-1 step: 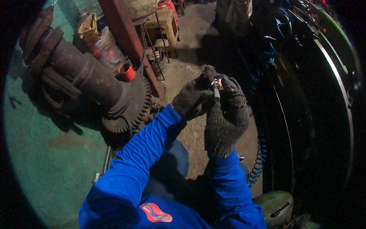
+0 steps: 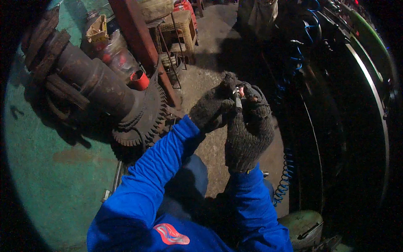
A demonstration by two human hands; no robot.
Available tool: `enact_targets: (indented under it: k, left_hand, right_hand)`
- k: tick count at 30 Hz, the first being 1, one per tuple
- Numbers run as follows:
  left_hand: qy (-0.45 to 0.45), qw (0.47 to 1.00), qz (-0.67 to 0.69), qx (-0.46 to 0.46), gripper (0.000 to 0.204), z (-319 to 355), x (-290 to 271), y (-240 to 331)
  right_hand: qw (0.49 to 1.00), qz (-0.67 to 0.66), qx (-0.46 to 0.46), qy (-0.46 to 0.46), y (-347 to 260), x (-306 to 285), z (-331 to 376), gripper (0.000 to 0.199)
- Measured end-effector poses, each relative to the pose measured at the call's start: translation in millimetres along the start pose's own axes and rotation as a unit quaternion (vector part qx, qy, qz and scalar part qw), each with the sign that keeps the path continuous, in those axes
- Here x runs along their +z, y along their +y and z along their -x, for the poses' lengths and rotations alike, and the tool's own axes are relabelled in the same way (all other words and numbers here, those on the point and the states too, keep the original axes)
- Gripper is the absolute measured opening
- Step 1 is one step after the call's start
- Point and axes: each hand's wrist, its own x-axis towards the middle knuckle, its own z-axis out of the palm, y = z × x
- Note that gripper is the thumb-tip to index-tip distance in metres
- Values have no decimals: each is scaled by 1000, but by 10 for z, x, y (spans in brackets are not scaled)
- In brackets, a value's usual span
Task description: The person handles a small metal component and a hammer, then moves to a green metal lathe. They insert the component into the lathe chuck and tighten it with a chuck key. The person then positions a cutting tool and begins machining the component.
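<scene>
My left hand (image 2: 211, 106), in a dark knitted glove, reaches in from the left with its fingers closed. It meets my right hand (image 2: 250, 134), gloved alike, over the middle of the floor. Between the closed fingertips of both hands is a small silver metal piece (image 2: 238, 101) with a narrow grey shank. Something small and reddish shows beside its upper end. The gloves cover much of it, so its exact kind cannot be told.
Left lies a large rusty shaft (image 2: 100, 86) with a toothed gear (image 2: 147, 117), beside a red-brown post (image 2: 140, 40). An orange-red cup (image 2: 139, 80) and a woven stool (image 2: 182, 27) stand beyond. A coiled blue hose (image 2: 285, 178) hangs at right, above a green metal object (image 2: 304, 224).
</scene>
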Motion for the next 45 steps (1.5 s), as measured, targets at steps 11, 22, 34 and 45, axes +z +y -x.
enact_targets:
  k: [11,22,34,45]
  left_hand:
    - [21,984,129,-120,51,-95,-41,82]
    - [76,980,125,-137,36,-194,85,220]
    - [49,936,317,-146,42,-207,97,116]
    - [52,954,257,-145,45,-173,2,161]
  right_hand:
    - [999,24,20,-23,-128,13,-70,30]
    - [1000,-11,18,8,-69,33,-81,32]
    - [996,-2,69,54,-119,-57,-97,31]
    - [999,5,46,-14,-96,-146,-74,38]
